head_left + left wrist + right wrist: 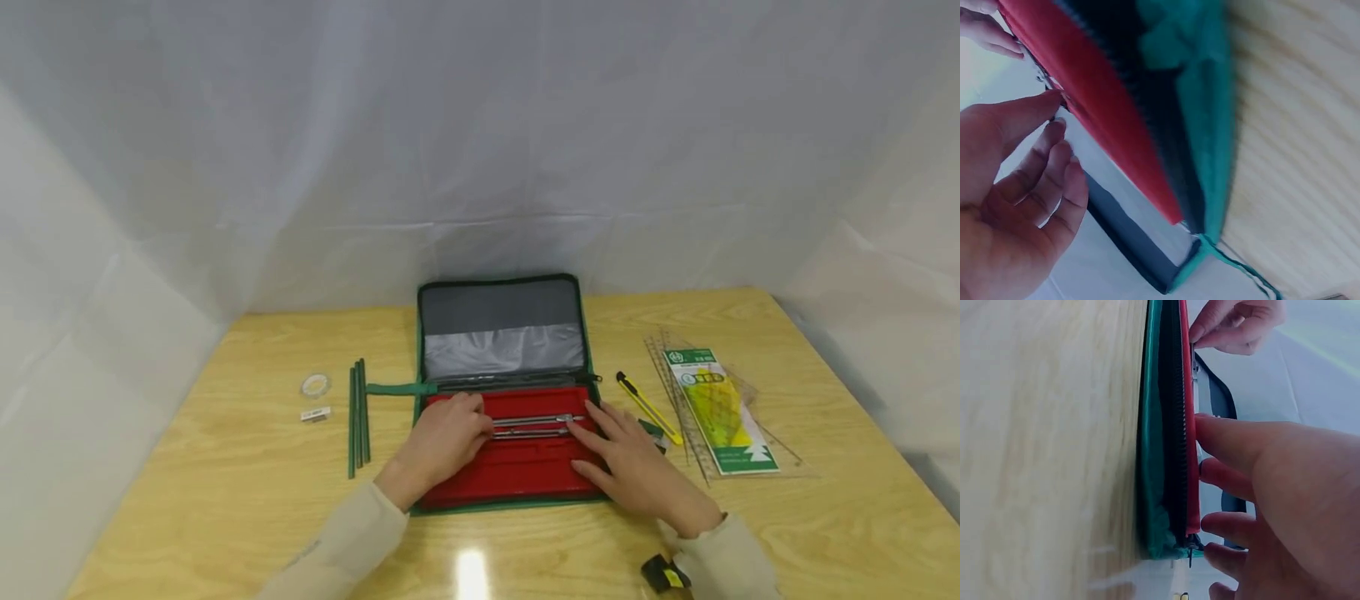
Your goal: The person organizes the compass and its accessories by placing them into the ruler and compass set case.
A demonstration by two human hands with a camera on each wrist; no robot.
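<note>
One pale sheet [480, 125] is hung behind the table [225, 500] and at both its sides. One table, wood-grained, marked by a bright reflection at the near side. One green case [498, 304], laid open at the table's middle, its grey-lined lid raised at the back. One red tray [510, 473], seated in the case's base. Several clear set squares [780, 457], laid overlapping at the right, topped by one green-and-white packet [722, 408] with yellow contents. Two hands, pale-sleeved: by the left hand [450, 437], thumb and fingertips brought together, the left end of the tools [531, 421] is pinched; whether one or both are gripped cannot be told. By the right hand [637, 462], fingers spread, the tools' right end is touched, and the tray is met by the thumb. Three green pencils [359, 417], ranged left of the case, just beside its strap [401, 389]. Two metal tools, placed side by side across the tray. One yellow cutter [649, 408], set between case and packet. One black item [663, 575], yellow-marked, just beside the right sleeve [723, 558]. One tape roll [305, 385], placed left of the pencils. One white eraser [315, 414], placed just nearer than the roll.
</note>
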